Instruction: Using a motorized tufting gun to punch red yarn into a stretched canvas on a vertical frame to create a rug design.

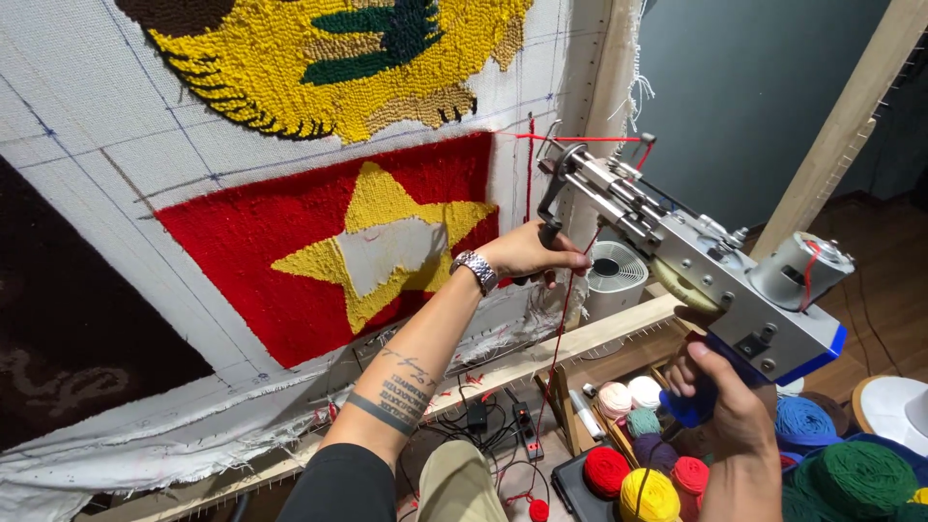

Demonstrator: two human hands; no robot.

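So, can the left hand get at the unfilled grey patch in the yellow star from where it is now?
Probably yes. The left hand grips the front handle of the tufting gun just right of the red panel, and nothing lies between it and the grey patch. It would have to let go of the handle first.

a silver metal tufting gun with a blue handle and grey motor is held tilted, its needle end up against the white cloth's right edge, red yarn trailing down.
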